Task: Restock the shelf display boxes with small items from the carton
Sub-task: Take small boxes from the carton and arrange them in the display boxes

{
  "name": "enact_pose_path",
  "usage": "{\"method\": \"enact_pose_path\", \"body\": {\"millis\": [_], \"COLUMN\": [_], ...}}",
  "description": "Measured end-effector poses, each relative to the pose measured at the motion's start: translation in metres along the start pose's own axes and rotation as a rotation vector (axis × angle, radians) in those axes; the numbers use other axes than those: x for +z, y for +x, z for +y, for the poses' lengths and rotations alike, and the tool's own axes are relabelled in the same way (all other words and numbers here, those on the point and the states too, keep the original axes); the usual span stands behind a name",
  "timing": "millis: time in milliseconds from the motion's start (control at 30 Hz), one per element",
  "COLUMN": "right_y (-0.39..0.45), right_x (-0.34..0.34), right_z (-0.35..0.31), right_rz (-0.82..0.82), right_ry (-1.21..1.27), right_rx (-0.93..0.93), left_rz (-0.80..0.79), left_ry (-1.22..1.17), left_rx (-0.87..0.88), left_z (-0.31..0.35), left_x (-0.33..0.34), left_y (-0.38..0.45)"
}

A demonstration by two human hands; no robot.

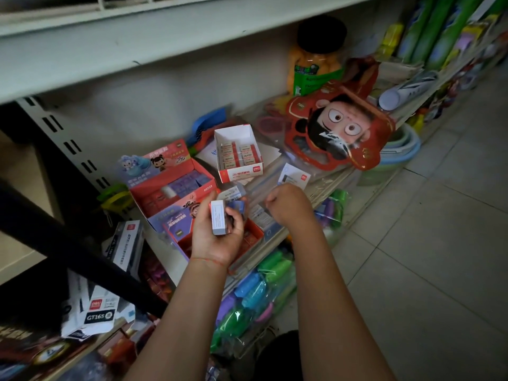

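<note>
My left hand (217, 237) is palm up and grips several small boxed erasers (220, 217), one white-ended and others blue, above a red display box (247, 237) on the shelf. My right hand (288, 204) hovers just to the right with its fingers curled under; whether it holds anything is hidden. A second red display box (170, 188) with a cartoon header stands behind and left, partly filled with purple packs. A white and red display box (239, 155) of erasers sits further back.
A red cartoon-face pack (341, 127) and a jar of orange balls (316, 59) lie on the shelf (335, 177) to the right. Bagged coloured items (255, 295) hang below the shelf edge. White GT165 boxes (99, 312) sit lower left. Tiled floor (439, 243) on the right.
</note>
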State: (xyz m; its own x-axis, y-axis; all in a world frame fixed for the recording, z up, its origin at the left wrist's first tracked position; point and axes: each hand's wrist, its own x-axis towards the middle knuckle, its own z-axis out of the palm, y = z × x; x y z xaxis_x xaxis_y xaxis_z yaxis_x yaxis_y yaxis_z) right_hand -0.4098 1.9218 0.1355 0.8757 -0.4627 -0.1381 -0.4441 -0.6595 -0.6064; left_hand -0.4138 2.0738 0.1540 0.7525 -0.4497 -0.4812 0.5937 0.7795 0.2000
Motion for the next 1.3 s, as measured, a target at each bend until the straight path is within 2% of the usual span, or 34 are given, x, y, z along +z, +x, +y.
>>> {"method": "enact_pose_path", "body": {"millis": [167,233,300,333,400,433,500,633,700,767,833,967,1133,1300], "right_y": [-0.001,-0.006,-0.014,-0.020,-0.031,-0.036,-0.040,-0.036,-0.032,-0.026,-0.019,-0.010,-0.001,-0.003], "right_x": [0.001,-0.010,-0.023,-0.030,-0.039,-0.041,-0.040,-0.038,-0.037,-0.036,-0.035,-0.022,-0.004,-0.002], "right_z": [0.000,-0.003,-0.011,-0.016,-0.026,-0.030,-0.031,-0.028,-0.025,-0.020,-0.010,0.000,-0.004,0.000], "right_rz": [-0.059,0.003,0.111,0.086,-0.158,-0.278,-0.369,-0.334,-0.257,-0.087,0.025,-0.043,-0.020,0.001], "right_ry": [-0.135,-0.148,0.040,0.225,0.541,0.588,0.561,0.650,0.720,0.640,0.424,0.111,0.104,-0.100], "right_rx": [-0.046,-0.116,-0.202,-0.226,-0.213,-0.225,-0.281,-0.263,-0.221,-0.151,-0.075,-0.003,0.082,0.046], "left_rz": [0.000,-0.002,-0.004,-0.003,-0.031,-0.043,-0.024,-0.042,-0.020,0.019,0.050,0.061,0.046,0.046], "left_ry": [-0.012,0.001,0.011,0.020,0.034,0.041,0.077,0.074,0.019,0.007,0.029,0.026,0.036,0.026], "left_rx": [0.009,-0.001,-0.016,-0.015,-0.025,-0.028,-0.028,-0.066,-0.066,-0.032,-0.017,-0.012,-0.013,-0.020], "left_z": [0.001,0.000,0.001,0.001,-0.001,-0.001,-0.003,-0.002,0.000,0.001,0.001,0.000,-0.002,-0.001], "left_x": [-0.003,-0.002,-0.003,-0.004,-0.002,0.001,0.003,-0.001,-0.006,-0.009,-0.012,-0.017,-0.016,-0.018], "left_y": [0.003,0.002,0.000,0.000,-0.005,-0.009,-0.013,-0.012,-0.009,-0.004,0.000,0.004,0.002,0.003]}}
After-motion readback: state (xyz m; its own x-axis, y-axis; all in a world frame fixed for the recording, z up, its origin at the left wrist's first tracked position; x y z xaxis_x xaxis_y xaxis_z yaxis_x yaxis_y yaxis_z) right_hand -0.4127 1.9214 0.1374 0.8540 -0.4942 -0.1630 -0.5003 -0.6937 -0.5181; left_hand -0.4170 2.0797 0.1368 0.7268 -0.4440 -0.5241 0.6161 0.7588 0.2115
